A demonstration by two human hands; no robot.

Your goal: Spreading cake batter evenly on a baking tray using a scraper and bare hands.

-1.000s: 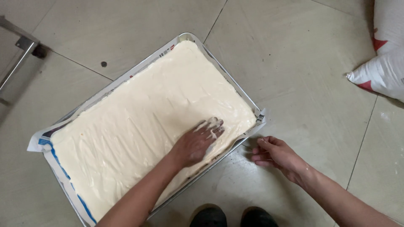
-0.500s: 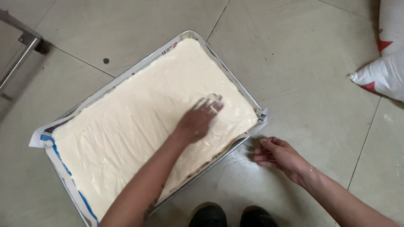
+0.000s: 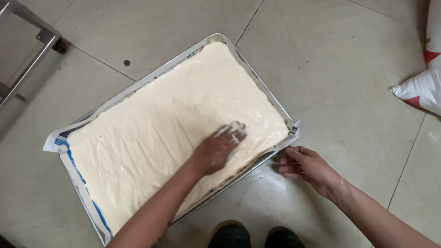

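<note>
Below, a left hand (image 3: pixel 216 149) lies flat, fingers spread, on pale batter (image 3: pixel 174 124) filling a tray (image 3: pixel 268 92) on the floor (image 3: pixel 344 69); the right hand (image 3: pixel 308 167), loosely open, apparently touches the paper (image 3: pixel 294 131) at the tray's corner.

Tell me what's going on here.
A person stands over a metal tray on the tiled floor. The tray is lined with paper and filled with pale cream batter. The left hand lies flat on the batter near the tray's near right corner, its fingers smeared with it. The right hand rests on the floor beside that corner, fingers close to the paper's edge. A white sack lies at the right, and shoes show at the bottom.
</note>
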